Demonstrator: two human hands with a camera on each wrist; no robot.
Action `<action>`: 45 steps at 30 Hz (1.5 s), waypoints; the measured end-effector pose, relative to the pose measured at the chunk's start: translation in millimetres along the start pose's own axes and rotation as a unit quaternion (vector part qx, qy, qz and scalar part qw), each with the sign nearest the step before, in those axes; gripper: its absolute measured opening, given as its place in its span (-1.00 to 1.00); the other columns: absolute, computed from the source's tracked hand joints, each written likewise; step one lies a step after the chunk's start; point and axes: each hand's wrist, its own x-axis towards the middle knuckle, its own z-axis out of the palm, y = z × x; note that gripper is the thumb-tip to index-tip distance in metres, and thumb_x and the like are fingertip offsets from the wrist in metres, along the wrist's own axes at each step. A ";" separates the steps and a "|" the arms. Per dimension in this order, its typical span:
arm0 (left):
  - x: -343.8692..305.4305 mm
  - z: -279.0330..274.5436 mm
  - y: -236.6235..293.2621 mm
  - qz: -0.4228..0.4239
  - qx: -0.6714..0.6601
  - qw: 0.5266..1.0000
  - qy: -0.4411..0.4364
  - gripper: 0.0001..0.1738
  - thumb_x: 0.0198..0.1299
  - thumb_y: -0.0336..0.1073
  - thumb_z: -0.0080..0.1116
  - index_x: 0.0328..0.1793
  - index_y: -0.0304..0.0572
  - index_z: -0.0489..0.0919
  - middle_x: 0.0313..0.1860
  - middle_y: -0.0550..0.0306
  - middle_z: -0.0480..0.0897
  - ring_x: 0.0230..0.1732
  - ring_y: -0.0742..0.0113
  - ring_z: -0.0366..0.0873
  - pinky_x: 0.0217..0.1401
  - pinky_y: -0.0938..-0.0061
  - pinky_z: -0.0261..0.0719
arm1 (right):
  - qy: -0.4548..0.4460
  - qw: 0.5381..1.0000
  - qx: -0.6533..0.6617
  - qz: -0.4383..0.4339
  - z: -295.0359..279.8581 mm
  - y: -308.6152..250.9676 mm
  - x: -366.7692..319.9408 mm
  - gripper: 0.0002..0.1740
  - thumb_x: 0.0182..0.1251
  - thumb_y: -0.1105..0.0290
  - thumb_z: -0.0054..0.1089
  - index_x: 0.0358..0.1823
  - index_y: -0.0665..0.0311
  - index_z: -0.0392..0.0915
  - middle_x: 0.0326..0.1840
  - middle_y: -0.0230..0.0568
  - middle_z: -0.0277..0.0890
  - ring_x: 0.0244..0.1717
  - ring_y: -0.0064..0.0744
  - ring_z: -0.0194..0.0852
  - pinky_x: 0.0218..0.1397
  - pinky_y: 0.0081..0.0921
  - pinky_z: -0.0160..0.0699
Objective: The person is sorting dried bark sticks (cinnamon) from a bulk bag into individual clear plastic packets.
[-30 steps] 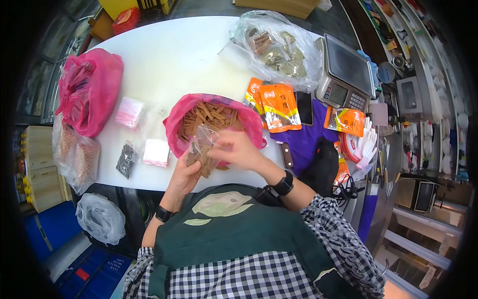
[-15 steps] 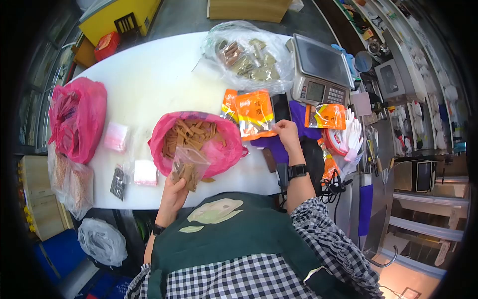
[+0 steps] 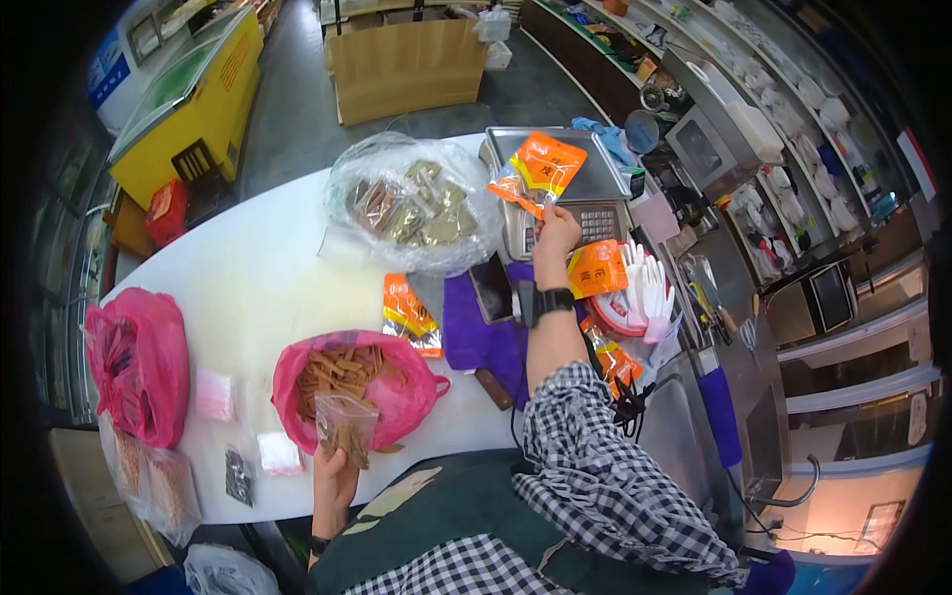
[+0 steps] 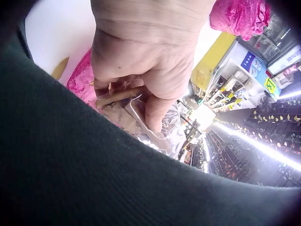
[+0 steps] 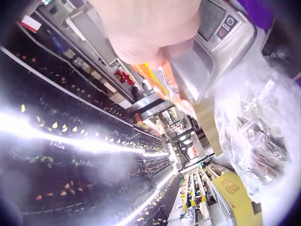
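In the head view my left hand (image 3: 333,486) grips a small clear plastic bag (image 3: 347,415) of brown bark pieces, in front of an open pink bag (image 3: 412,412) holding more bark strips (image 3: 342,369). In the left wrist view the thumb lies along the clear film, and a bark piece (image 4: 120,96) shows beside it. Farther right, my right hand (image 3: 557,238) pinches the lower edge of an orange packet (image 3: 548,165), which overlaps the digital scale (image 3: 600,220). The right wrist view shows the packet (image 5: 162,81) partly hidden behind the hand.
A large clear bag (image 3: 416,213) of small packs lies left of the scale. Near the purple cloth (image 3: 471,342) are another orange packet (image 3: 409,312), a phone (image 3: 492,288) and white gloves (image 3: 650,288). A tied pink bag (image 3: 139,367) and small bag stacks (image 3: 281,453) occupy the left side.
My right hand left the clear bag, took an orange packet from the table and lifted it forward over the scale. The left hand keeps its hold. The head view has shifted to the right.
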 end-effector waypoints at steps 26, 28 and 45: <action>5.2 -3.2 -4.2 -0.034 -0.025 0.999 0.011 -0.15 0.09 -0.28 0.43 0.48 -0.19 0.24 0.36 0.09 0.43 0.39 0.14 0.36 0.43 0.26 0.31 | 0.089 0.993 0.028 0.067 42.5 75.5 -53.7 -0.81 0.43 0.41 0.13 -0.34 0.38 0.50 -0.60 -0.31 0.42 -0.81 -0.60 0.17 -0.76 -0.60 0.11; 6.8 -4.1 -5.8 -0.033 -0.025 0.999 0.015 -0.15 0.09 -0.28 0.43 0.48 -0.19 0.24 0.36 0.09 0.44 0.38 0.13 0.37 0.41 0.25 0.34 | 0.096 0.993 0.023 0.063 49.0 74.0 -47.8 -0.81 0.43 0.41 0.13 -0.34 0.37 0.50 -0.60 -0.31 0.42 -0.80 -0.59 0.17 -0.76 -0.59 0.10; 21.2 2.8 -4.3 -0.042 -0.028 0.998 0.033 -0.13 0.08 -0.29 0.44 0.48 -0.22 0.22 0.35 0.09 0.44 0.38 0.13 0.37 0.48 0.23 0.26 | 0.121 0.977 -0.156 -0.077 58.6 81.1 24.2 -0.80 0.40 0.37 0.18 -0.33 0.37 0.57 -0.55 -0.32 0.53 -0.61 -0.58 0.38 -0.56 -0.56 0.32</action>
